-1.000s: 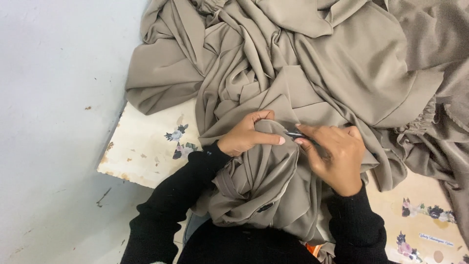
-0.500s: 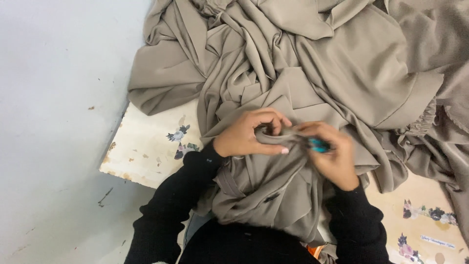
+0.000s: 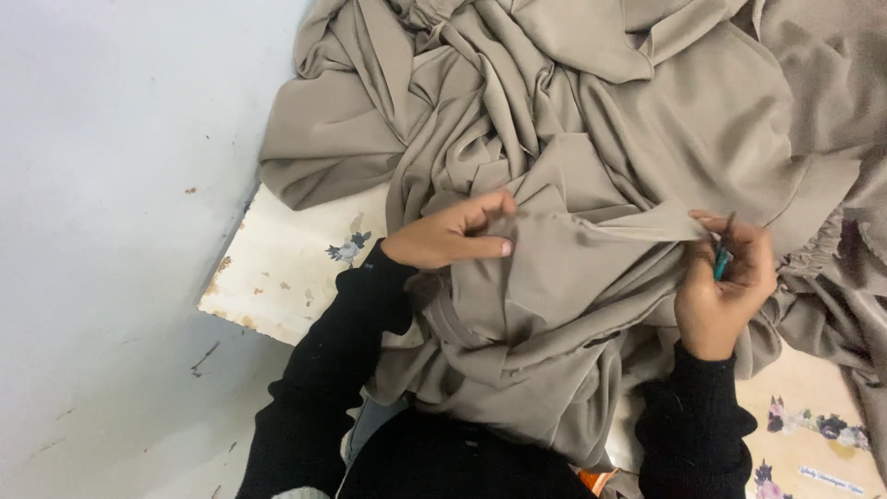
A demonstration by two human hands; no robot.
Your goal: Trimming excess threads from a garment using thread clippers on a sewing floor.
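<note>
left hand (image 3: 453, 236) pinches taupe fabric (image 3: 591, 268) taut; right hand (image 3: 725, 286) grips small teal-handled snips (image 3: 722, 259). trimming step; next needs careful blade placement.

Both black-sleeved arms reach forward, hands apart. The left hand (image 3: 450, 238) lies palm down, fingers curled in a pinch; the right hand (image 3: 723, 284) is closed, thumb up.

Pale grey-blue floor (image 3: 102, 231) with scuffs and small chips, worn cream floral-printed mat (image 3: 286, 268) with stained, flaking edges, soft even light
</note>
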